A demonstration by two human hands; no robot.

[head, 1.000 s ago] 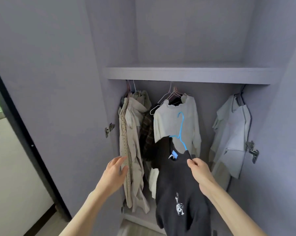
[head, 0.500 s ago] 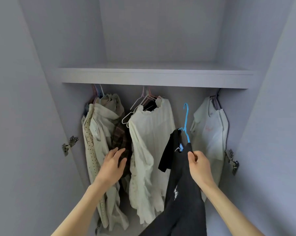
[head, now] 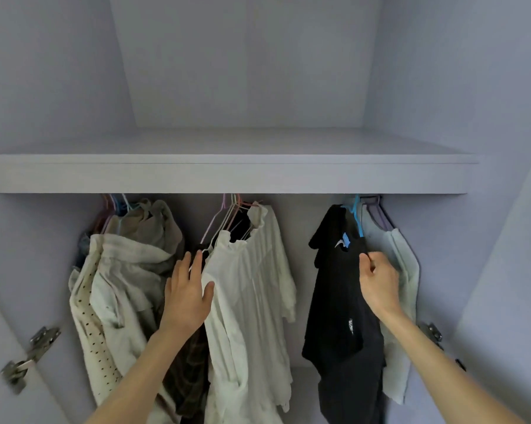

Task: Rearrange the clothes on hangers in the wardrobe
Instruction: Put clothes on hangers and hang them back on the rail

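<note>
A black shirt (head: 337,295) hangs on a blue hanger (head: 356,218) whose hook reaches up under the shelf at the right. My right hand (head: 379,284) grips the shirt's shoulder just below the hanger. My left hand (head: 187,293) lies with straight fingers against the white blouse (head: 249,301) in the middle, between it and the beige clothes (head: 126,270) at the left. A pale shirt (head: 402,270) hangs behind the black one at the far right. The rail itself is hidden by the shelf.
A grey shelf (head: 227,175) spans the wardrobe above the clothes. Door hinges sit at the lower left (head: 28,359) and lower right (head: 431,332). A dark plaid garment (head: 191,371) hangs under my left forearm. A gap shows between the white blouse and the black shirt.
My right hand has lifted the black shirt up and to the right, so the blue hanger's hook is now under the shelf. My left hand moved right onto the white blouse. The view came closer.
</note>
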